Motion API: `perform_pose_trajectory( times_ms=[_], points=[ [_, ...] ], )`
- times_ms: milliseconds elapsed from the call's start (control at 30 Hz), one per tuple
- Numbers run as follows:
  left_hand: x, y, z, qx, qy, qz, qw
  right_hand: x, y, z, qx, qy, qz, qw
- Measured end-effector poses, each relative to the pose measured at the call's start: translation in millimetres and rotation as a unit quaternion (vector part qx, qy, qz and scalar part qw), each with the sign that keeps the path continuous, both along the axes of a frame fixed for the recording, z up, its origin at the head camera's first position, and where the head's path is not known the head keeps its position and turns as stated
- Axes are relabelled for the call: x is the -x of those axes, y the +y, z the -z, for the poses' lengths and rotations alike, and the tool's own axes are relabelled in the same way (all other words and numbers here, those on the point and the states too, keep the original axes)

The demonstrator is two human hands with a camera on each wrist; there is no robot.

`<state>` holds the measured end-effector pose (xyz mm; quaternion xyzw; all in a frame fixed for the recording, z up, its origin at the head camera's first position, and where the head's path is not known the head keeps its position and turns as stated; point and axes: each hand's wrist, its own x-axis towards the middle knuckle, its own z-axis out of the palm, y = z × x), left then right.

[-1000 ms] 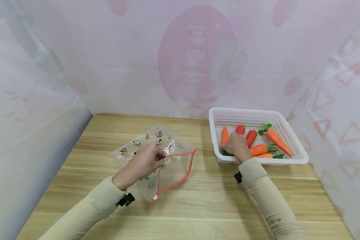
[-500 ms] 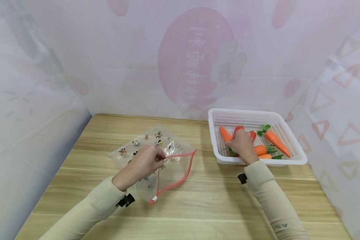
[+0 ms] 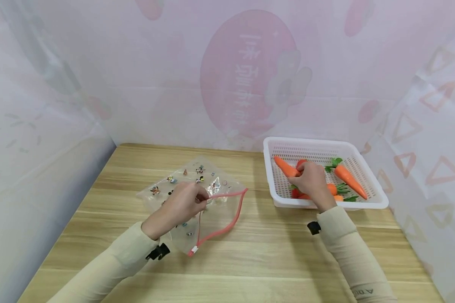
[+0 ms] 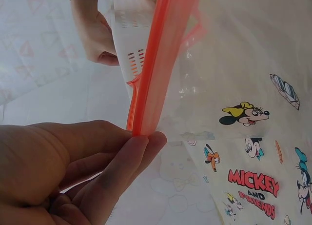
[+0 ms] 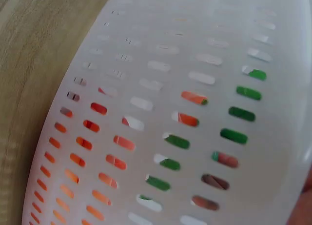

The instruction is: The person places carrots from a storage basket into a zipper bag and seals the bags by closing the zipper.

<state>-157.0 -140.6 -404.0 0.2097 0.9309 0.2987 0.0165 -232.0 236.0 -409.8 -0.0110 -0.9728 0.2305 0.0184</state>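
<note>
My left hand (image 3: 180, 206) pinches the pink zip edge (image 4: 161, 64) of a clear zip bag (image 3: 220, 214) between thumb and fingers. The bag lies on the table with its mouth spread apart and cartoon prints on its film. Inside a white plastic basket (image 3: 270, 185), my right hand (image 3: 311, 181) grips a carrot (image 3: 284, 165) by its thick, leafy end. Its tip points to the back left, near the basket's left wall. The right wrist view meets the basket's slotted side, with green and orange showing through the holes; the grip itself is hidden there.
Several more carrots lie in the basket, one with green leaves (image 3: 350, 182) at the right. A red vegetable (image 3: 301, 162) shows partly behind my right hand. The wooden table (image 3: 242, 273) is bounded by printed cloth walls (image 3: 155, 113). A white slider (image 3: 195, 249) sits at the bag's near corner.
My right hand has moved rightward in the basket, drawing the carrot from nearly upright to a slant and covering the red vegetables more. The left hand and bag have hardly moved.
</note>
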Motion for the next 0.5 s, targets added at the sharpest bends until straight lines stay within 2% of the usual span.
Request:
perform_pose_trajectory(
  times_ms=[233,500],
  points=[
    [1.0,0.3,-1.5,-0.005,0.008,0.0,1.0,-7.2,7,-3.2,0.006,0.046,-0.025,0.9986],
    [1.3,2.0,-1.9,-0.005,0.003,-0.004,1.0,-18.2,14,-14.0,0.012,0.061,-0.043,0.9971]
  ],
)
